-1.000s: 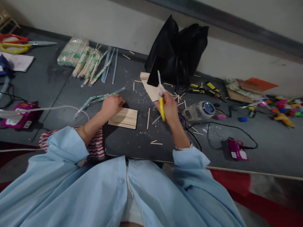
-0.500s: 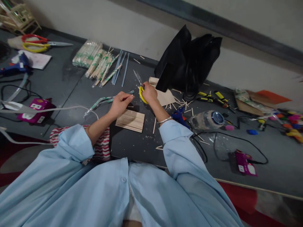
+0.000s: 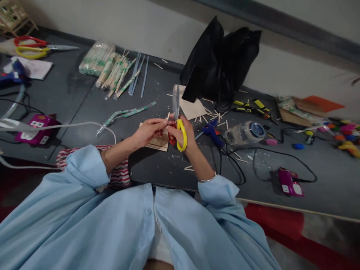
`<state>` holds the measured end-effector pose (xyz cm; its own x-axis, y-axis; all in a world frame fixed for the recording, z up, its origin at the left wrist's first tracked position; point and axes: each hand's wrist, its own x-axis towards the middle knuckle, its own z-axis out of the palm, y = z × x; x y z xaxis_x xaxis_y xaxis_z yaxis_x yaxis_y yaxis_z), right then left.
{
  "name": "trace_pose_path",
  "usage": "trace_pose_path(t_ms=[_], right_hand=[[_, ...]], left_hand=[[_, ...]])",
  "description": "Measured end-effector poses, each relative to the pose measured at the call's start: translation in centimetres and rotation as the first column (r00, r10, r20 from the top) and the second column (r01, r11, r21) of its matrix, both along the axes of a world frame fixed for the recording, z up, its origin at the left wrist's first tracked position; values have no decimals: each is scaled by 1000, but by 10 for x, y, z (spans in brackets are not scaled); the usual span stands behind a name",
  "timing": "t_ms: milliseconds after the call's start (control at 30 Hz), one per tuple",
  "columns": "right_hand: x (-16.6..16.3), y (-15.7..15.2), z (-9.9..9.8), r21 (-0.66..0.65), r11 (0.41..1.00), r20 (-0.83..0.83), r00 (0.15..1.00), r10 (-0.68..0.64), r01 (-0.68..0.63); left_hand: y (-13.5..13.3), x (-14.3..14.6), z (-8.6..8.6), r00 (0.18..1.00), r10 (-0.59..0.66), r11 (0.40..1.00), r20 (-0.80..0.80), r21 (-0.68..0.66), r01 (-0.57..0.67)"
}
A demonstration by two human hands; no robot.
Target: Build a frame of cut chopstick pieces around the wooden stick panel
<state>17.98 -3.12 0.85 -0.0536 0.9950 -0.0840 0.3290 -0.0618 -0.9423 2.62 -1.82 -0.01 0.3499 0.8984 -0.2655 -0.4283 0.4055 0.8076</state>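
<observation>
Right hand (image 3: 188, 134): you grip the scissors (image 3: 182, 135), fingers closed about the red and yellow handles, blades pointing away from you. Left hand (image 3: 149, 132): close beside it, your thumb and fingertips drawn in; cannot tell what, if anything, they pinch. The stick panel (image 3: 159, 144) lies flat on the dark table (image 3: 152, 168), partly hidden below your hands. Green-printed wrapper (image 3: 132, 111) just beyond your left; blue glue gun (image 3: 213, 134) near your right, then a clear bottle (image 3: 237, 135).
</observation>
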Motion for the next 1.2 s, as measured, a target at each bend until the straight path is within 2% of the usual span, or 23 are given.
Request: trace_pose_path(t_ms=[167, 267, 433, 600, 733, 1000, 1200], right_hand=[[11, -11, -3, 132, 986, -35, 994, -100, 104], [15, -13, -8, 203, 969, -21, 990, -139, 141], [14, -15, -19, 279, 959, 99, 992, -82, 52], [14, -18, -23, 367, 930, 231, 969, -93, 2], [17, -21, -23, 366, 931, 244, 966, -90, -6], [16, -21, -27, 321, 947, 162, 984, -75, 19], [15, -22, -24, 324, 946, 159, 984, -81, 25]], left_hand=[[2, -5, 4, 990, 62, 995, 125, -91, -51], [2, -6, 1, 980, 49, 989, 191, -143, -22], [-6, 2, -2, 976, 22, 983, 217, -180, 18], [-16, 9, 1, 974, 10, 966, 225, -253, 49], [-19, 10, 3, 977, 19, 957, 212, -287, 44], [-20, 7, 0, 980, -40, 965, 196, -246, 89], [-19, 5, -2, 981, -47, 967, 188, -238, 92]])
